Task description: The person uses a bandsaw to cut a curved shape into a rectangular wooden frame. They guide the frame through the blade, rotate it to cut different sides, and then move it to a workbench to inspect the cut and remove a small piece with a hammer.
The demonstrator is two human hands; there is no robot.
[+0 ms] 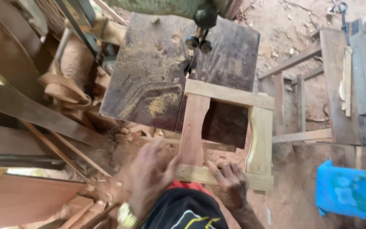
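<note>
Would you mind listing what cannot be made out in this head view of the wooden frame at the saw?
- Saw blade: too thin to tell whether it touches the wooden frame.
- Green machine head: cut off by the top edge.
- Near rail under the left hand and right hand: partly covered by the fingers.
- Blue patterned thing: cut off at the right edge; kind unclear.

the frame is bare, pale sawn wood, matt and unfinished. the saw table is dark worn metal, dull, dusted with sawdust. planks at the left are smooth reddish wood. the cloth is blue, soft printed fabric.
</note>
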